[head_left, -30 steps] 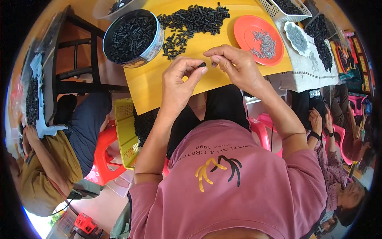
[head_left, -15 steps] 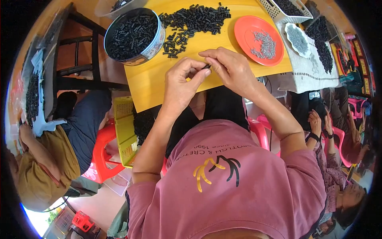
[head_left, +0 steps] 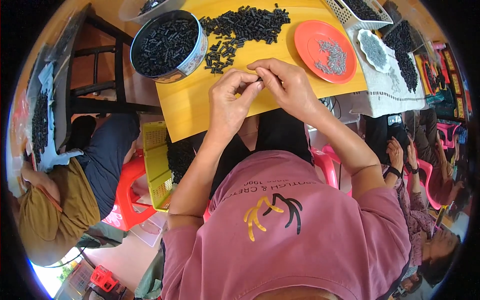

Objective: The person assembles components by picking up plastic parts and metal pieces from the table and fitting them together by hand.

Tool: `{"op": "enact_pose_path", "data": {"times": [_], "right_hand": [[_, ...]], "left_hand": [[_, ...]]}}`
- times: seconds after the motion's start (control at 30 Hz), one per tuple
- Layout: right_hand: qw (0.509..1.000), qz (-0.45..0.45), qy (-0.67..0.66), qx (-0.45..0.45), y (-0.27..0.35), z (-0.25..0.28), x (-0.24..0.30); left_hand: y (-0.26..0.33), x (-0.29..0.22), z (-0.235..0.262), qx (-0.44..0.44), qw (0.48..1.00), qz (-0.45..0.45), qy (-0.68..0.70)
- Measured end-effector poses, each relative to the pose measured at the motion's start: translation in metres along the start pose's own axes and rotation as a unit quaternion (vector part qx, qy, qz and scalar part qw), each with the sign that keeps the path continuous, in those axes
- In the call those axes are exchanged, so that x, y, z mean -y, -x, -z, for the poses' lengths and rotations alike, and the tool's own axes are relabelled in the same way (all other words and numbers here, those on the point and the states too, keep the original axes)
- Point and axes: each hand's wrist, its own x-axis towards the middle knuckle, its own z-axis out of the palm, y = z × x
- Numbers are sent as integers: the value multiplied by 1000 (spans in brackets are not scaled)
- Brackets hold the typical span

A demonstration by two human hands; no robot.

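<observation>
Over the near part of the yellow tabletop, my two hands meet fingertip to fingertip. My left hand pinches a small black piece, mostly hidden between thumb and forefinger. My right hand is closed, its thumb and forefinger pressed at the same piece; whether it holds anything else is hidden. Beyond my hands lies a loose pile of short black tube-like pieces. A round tin full of similar pieces stands to the left. On the right, an orange-red plate carries many small silvery metal pins.
A white scalloped dish of grey bits rests on a pale cloth at right, beside more black pieces. A white basket stands behind it. Below the table's left side is a yellow crate. People sit on both sides.
Both hands have shifted slightly away from me, and the black piece is now more covered by my fingers. The person at left has moved an arm a little.
</observation>
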Motion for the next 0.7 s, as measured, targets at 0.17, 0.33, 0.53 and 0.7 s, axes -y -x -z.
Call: {"op": "enact_pose_path", "data": {"times": [0.17, 0.33, 0.53, 0.7], "right_hand": [[984, -101, -144, 11, -1, 13, 0], [886, -291, -350, 85, 6, 20, -8], [790, -274, -523, 165, 15, 16, -16], [677, -279, -655, 189, 19, 16, -18]], "left_hand": [[-1, -7, 6, 17, 1000, 19, 11], [-1, -22, 8, 15, 994, -90, -59], [-3, -32, 7, 25, 985, -145, -91], [1, -47, 5, 58, 978, -179, -87]]}}
